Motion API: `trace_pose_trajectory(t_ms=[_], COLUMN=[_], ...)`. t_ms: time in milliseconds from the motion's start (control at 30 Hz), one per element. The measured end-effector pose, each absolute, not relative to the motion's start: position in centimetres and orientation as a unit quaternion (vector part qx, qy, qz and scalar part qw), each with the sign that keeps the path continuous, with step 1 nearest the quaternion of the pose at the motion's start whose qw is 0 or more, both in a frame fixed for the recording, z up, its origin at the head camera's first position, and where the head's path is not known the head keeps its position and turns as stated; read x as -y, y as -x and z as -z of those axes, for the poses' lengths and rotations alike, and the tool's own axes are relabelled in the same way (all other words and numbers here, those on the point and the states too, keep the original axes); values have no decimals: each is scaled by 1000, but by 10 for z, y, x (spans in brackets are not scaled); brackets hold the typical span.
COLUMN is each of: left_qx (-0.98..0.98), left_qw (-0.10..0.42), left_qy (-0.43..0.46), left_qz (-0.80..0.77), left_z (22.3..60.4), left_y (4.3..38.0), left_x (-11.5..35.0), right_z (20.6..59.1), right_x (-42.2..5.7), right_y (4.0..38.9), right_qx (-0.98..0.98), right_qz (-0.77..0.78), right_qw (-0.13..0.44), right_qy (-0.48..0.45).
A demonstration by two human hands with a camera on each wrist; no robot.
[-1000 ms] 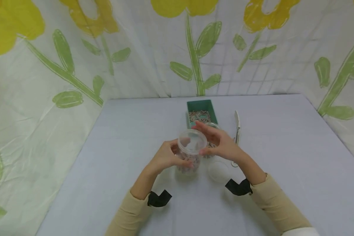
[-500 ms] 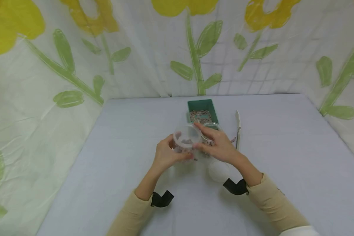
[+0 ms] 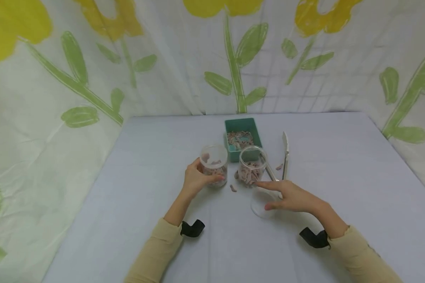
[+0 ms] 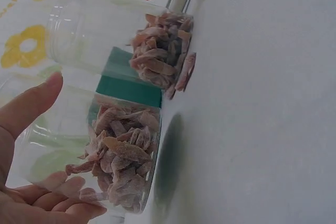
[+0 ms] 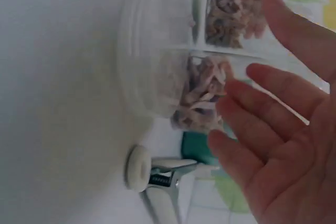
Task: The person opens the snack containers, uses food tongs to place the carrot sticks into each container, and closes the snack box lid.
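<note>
My left hand [image 3: 194, 179] holds a clear jar [image 3: 217, 179], thumb at the near side and fingers behind. Brownish-pink dried-looking strips [image 4: 123, 161] fill its lower part; its top looks hazy, and whether a lid covers it I cannot tell. To its right stands a second clear jar [image 3: 252, 167], uncovered, with similar strips. My right hand [image 3: 294, 196] hovers with fingers extended above a round clear lid [image 3: 257, 210] on the table. In the right wrist view, that lid [image 5: 152, 51] lies in front of the fingers, which hold nothing.
Behind the jars sits a green tray [image 3: 235, 155] with more strips. Tongs [image 3: 286, 157] lie to the right, partly behind the second jar and right hand. Loose strips lie on the white table, including a loose piece [image 3: 233, 188] between the jars. A flower-patterned curtain [image 3: 177, 78] hangs behind.
My left hand has moved the jar away and to the left, down to the table. My right hand has let go of the jar's top and come right and nearer, over the lid.
</note>
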State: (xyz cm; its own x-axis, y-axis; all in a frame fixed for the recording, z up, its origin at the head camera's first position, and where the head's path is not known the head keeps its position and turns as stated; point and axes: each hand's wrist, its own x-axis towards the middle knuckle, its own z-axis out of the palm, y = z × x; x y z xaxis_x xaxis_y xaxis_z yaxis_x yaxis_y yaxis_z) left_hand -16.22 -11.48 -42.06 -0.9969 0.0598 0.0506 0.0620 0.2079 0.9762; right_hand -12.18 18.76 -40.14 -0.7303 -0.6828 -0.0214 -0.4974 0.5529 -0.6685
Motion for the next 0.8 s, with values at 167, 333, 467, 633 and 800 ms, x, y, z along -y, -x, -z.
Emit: trace_pose_trajectory(t_ms=[167,333,467,633,800], left_qx=[773,764,771,816,801], left_qw=[3,-5,-21,-25,92], left_qy=[36,36,40,36,78], left_qz=[634,644,636,576,587], left_z=[425,430,431,417,388], left_y=[167,171,171,167,150], left_x=[113,113,114,113,110], right_z=[411,417,420,422,417], right_x=[-188,-181,-175,-176,-198], right_y=[118,113,108,108,116], right_qx=[-887,-893,-903,-908,-893], right_qz=[296,284,265,254,314], right_qw=[155,176,178,153,147], right_qy=[318,302,288,296,285])
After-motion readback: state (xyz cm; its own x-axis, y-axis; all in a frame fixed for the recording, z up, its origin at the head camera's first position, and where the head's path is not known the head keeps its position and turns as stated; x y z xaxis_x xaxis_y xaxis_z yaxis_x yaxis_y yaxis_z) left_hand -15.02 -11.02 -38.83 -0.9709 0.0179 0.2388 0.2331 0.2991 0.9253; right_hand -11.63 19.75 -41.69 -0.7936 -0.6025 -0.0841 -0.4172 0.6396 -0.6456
